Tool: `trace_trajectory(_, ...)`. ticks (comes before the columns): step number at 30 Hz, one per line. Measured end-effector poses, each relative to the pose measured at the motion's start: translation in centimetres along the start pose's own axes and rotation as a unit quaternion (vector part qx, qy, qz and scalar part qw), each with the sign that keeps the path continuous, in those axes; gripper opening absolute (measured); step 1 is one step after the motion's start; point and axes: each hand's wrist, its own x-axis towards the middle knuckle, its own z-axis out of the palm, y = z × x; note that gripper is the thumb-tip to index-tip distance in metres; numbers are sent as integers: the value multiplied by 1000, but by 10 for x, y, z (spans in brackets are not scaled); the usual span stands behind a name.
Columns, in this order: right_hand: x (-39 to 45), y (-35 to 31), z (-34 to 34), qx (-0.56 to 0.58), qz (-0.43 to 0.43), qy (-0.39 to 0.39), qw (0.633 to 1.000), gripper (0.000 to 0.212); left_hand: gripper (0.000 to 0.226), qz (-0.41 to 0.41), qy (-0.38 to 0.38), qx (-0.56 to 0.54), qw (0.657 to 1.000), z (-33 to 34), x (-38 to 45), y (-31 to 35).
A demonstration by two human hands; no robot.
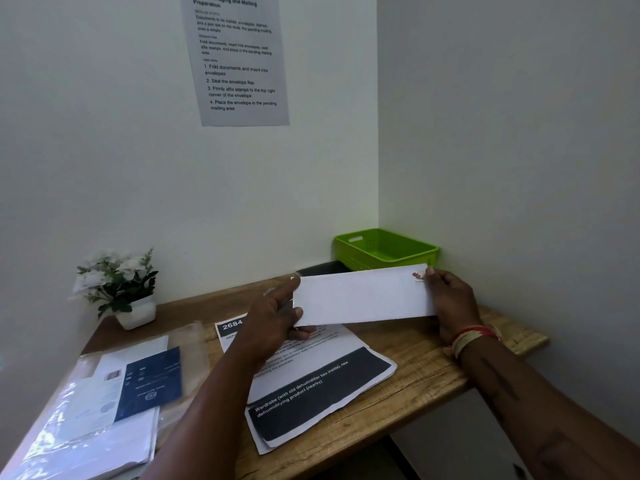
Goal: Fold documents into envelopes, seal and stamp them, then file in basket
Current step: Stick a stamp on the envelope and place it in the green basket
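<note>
One white envelope (363, 296) is up in the air, long side level, held at both ends above the wooden worktop (426, 362). The left hand (273, 323) pinches its left edge, thumb on the near face and fingers (304, 332) curled behind and under; the right hand (450, 299) pinches the right end, thumb tip beside one small red stamp (418, 276) at the top right corner. One red and pale thread band (472, 337) circles the right wrist. Below the left fingers lies a small stack of printed sheets (322, 386), at least two edges showing, reading "2684" on top and "Wardrobe (with old dehumidifier box inside), new dehumidifying product (nearby)" on a dark strip. Left of that hand, a clear plastic sleeve (86, 420) holds white papers and one dark blue card; its writing is too blurred to read. One green plastic basket (384, 249) sits in the corner just beyond the right fingers, with one dark flat object (322, 268) beside it. One white pot of white flowers (117, 289) stands far left. On the pale wall, one instruction sheet (239, 60) lists "1 Fold documents and insert into envelopes", "2. Seal the envelope flap".
</note>
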Motion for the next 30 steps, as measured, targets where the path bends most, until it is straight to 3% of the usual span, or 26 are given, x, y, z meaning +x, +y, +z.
trace_trajectory(4, -5, -8, -8, -15, 19, -135, 991, 22, 55, 21, 65, 28, 997, 0, 3, -2)
trace_trajectory(7, -11, -17, -18, 12, 95, -245, 965, 27, 47, 39, 133, 12, 990, -4, 7, -4)
trace_trajectory(10, -13, -29, -28, -36, 131, -296, 945, 24, 39, 46, 170, 4, 984, -6, 7, -3)
trace_trajectory(15, -2, -50, -36, 13, 168, -246, 955, 26, 23, -8, 201, 7, 980, 15, 13, 3)
trace_trajectory(18, 14, -63, -39, 66, 166, -161, 970, 29, 25, -30, 216, -6, 976, 31, 27, 17)
trace_trajectory(24, 54, -73, -45, 142, 172, -21, 975, 19, 18, -34, 129, 15, 991, 88, 61, 45)
trace_trajectory(30, 82, -62, -10, 41, 167, -35, 984, 43, 17, -54, 62, 14, 997, 141, 89, 43)
